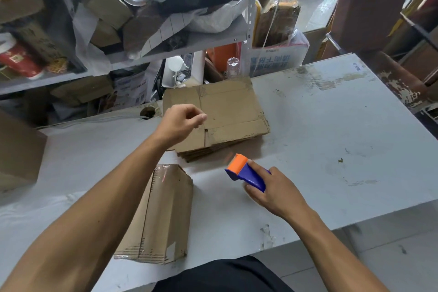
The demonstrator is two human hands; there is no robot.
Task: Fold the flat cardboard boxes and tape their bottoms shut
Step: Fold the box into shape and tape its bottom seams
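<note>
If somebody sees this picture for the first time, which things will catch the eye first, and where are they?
The blue and orange tape dispenser stands out most, gripped by the right hand on the grey table, right of centre. Behind it, near the table's far edge, lies a stack of flat cardboard boxes, with the left hand hovering over its near left corner. A folded box with tape on its end lies near the front edge.

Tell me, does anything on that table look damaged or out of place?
Mostly wear. The table has scuffed, peeling patches along its far edge. The stack of flat boxes looks reused, with ragged edges and old tape marks. The folded box lies on its side, taped end away from the person.
</note>
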